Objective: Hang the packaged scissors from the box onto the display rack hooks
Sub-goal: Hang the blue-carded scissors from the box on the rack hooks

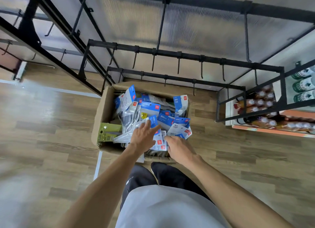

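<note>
Left hand [144,135] lies spread on the packaged scissors [167,121] in the box [104,106]; beside it, right hand [179,148] reaches in, grip unclear.

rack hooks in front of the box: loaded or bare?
Bare. The hooks on the display rack carry nothing; the packaged scissors are all piled in the open cardboard box, with both hands reaching in.

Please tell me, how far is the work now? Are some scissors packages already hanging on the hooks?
Nothing looks done: the rack hooks in view are all bare. In hand: the left hand and the right hand reach into the cardboard box, onto the packaged scissors; neither plainly grips one. Left: the box is full of packages, so nearly all the hanging remains.
</note>
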